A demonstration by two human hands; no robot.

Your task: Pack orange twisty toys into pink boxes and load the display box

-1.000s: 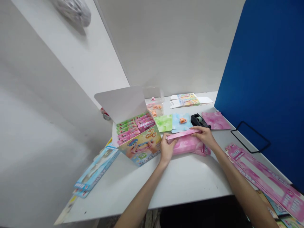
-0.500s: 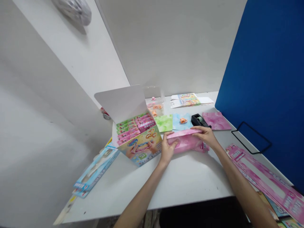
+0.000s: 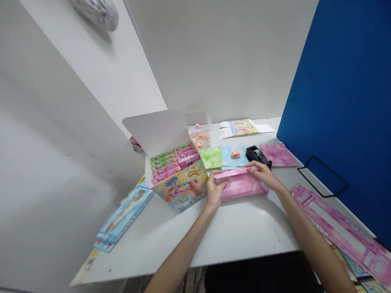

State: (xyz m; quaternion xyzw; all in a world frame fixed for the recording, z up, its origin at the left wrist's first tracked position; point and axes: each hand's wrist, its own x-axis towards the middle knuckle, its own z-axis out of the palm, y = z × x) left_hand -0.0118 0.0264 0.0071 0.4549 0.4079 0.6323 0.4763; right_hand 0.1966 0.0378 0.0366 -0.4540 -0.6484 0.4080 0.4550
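A long pink box (image 3: pixel 241 184) lies flat on the white table (image 3: pixel 238 236) in front of me. My left hand (image 3: pixel 214 190) grips its left end, fingers curled around it. Over the far right part of the box, my right hand (image 3: pixel 263 174) presses down on the top flap with its fingers together. Just left of the box stands an open display carton (image 3: pixel 177 179) with a raised white lid, filled with several pink and green packets.
A black tape dispenser (image 3: pixel 257 155) sits just behind my right hand. Green (image 3: pixel 211 157), blue (image 3: pixel 232 156) and pink (image 3: pixel 278 155) paper sheets lie beyond. Flat pink box blanks (image 3: pixel 339 228) pile at the right edge, blue ones (image 3: pixel 125 215) at the left. A blue partition (image 3: pixel 345 93) stands on the right.
The pink box's top flap, raised a second ago, has been folded down flat. My right hand slid slightly left along the box; my left hand stayed at its end.
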